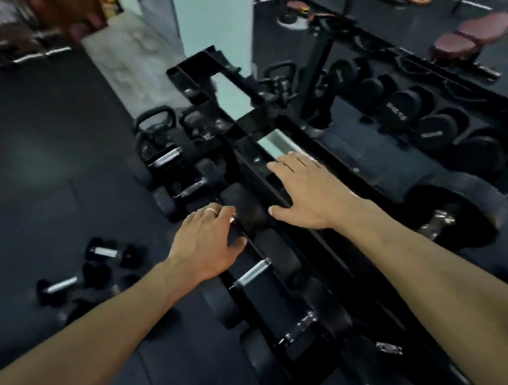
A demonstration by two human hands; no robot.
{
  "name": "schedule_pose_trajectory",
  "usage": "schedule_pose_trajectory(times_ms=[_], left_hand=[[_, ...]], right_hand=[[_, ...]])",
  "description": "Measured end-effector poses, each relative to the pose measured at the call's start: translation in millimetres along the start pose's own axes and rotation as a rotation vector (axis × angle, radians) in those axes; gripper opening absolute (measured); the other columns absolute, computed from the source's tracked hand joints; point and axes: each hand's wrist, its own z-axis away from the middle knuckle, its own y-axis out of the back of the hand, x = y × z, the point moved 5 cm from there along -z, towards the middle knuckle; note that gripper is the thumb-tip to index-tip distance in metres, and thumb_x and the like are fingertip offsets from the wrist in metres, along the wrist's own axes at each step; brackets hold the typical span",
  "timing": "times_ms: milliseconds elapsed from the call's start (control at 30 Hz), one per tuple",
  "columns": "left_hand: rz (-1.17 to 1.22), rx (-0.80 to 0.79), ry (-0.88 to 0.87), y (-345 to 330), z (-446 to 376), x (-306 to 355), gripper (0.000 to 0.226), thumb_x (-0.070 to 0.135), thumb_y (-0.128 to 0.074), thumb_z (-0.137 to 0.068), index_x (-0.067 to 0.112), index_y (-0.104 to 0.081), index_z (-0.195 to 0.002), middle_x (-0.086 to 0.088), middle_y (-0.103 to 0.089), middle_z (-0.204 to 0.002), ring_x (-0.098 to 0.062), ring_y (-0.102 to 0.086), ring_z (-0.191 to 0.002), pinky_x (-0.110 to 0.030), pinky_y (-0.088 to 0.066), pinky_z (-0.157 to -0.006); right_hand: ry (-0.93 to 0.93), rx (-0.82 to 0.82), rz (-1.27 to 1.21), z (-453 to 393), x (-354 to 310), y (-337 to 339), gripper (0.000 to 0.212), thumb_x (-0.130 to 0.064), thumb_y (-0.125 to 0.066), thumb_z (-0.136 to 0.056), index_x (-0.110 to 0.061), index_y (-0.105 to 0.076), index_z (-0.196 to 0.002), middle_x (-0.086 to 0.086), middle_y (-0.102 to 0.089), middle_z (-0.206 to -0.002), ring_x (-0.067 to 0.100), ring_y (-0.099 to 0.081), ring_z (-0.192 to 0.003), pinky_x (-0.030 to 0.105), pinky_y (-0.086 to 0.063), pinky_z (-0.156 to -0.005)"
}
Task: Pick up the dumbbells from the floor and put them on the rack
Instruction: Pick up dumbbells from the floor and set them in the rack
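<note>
- Both forearms reach in from the bottom edge, toward 12 o'clock, over the rack (249, 159).
- Left grip (208, 243): fingers curled down over the front rail of the rack, thumb out toward 3 o'clock, a ring (211, 210) on one finger. What the fingertips close on is hidden, so I cannot tell whether it holds anything.
- Right grip (302, 192): flat and spread, palm down, resting on the upper black rail at 1 o'clock of the left grip; it holds nothing.
- Racked dumbbells (253, 272) sit in a row on the lower tier, running from 6 o'clock up to 11 o'clock. Their chrome handles show just below and beside the left grip; the nearest handle lies at 5 o'clock of it. At least five handles can be counted, though the blur makes the count unsure.
- Floor dumbbells (107, 252): two are clear on the dark floor (39, 147) at 8 o'clock of the left grip, well apart from it. One lies above the other; darker lumps beside them are too blurred to count.
- Kettlebells (158, 125): two stand on the floor at the far end of the rack, at 11 o'clock.
- Mirror (402, 112) behind the rack, at 1 to 2 o'clock, shows a row of larger dumbbells and a maroon bench (468, 33).
</note>
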Motion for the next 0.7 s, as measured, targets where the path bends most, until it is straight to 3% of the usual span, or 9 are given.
schedule_pose_trajectory(times_ms=[367, 700], left_hand=[[-0.116, 0.008, 0.204, 22.6, 170.2, -224.4, 0.058, 0.049, -0.056, -0.086, 0.018, -0.046, -0.134, -0.004, -0.054, -0.126, -0.025, -0.052, -0.118, -0.036, -0.037, -0.105], [-0.123, -0.172, 0.330, -47.8, 203.7, -377.5, 0.057, 0.046, -0.055, -0.086, 0.020, -0.044, -0.136, -0.001, -0.051, -0.129, -0.022, -0.046, -0.126, -0.035, -0.031, -0.109]], right_hand=[[0.158, -0.098, 0.032, -56.4, -249.1, -46.6, 0.090, -0.053, -0.065, -0.083, -0.014, -0.027, -0.155, 0.008, -0.028, -0.160, 0.028, -0.023, -0.148, 0.043, -0.029, -0.118], [0.241, -0.260, -0.040, -161.2, -366.8, -151.9, 0.085, -0.054, -0.065, -0.084, -0.016, -0.030, -0.152, 0.006, -0.035, -0.154, 0.029, -0.035, -0.140, 0.044, -0.037, -0.110]])
